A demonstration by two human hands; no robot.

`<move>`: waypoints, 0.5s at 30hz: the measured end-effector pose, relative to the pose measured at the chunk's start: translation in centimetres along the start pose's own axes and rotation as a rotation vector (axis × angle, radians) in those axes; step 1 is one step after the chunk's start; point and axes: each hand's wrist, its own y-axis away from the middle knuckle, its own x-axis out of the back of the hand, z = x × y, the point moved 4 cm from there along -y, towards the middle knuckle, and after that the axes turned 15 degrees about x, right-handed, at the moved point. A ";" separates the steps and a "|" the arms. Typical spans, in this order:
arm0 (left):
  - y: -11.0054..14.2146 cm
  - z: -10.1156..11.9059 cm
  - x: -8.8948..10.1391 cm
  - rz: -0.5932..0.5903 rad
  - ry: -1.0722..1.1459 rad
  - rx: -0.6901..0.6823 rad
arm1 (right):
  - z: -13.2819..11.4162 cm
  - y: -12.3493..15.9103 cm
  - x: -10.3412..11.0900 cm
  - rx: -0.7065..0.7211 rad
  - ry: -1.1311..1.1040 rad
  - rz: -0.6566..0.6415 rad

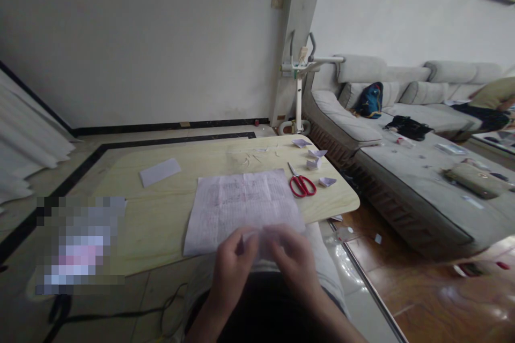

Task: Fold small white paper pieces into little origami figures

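Judging from the several small folded papers (327,181) set along the right end of the table (161,225), part of the folding seems done. A small pale piece (260,240), apparently paper though blurred, is pinched between the fingertips of the left hand (236,257) and the right hand (293,253), at the near edge of the printed sheet (245,201); how much folding is left in it cannot be told. Red-handled scissors (302,186) are laid beside the sheet, and a flat white paper (160,172) seems unworked.
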 end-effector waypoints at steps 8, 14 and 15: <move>0.1 0.5 0.1 -0.045 -0.007 0.045 | 0.2 0.1 0.2 0.022 0.096 0.070; -0.1 0.0 0.0 -0.039 0.005 0.020 | -0.3 -0.2 0.0 0.124 0.096 0.034; -0.1 0.0 0.0 -0.036 -0.002 0.024 | -0.6 -0.3 -0.1 0.166 0.096 0.024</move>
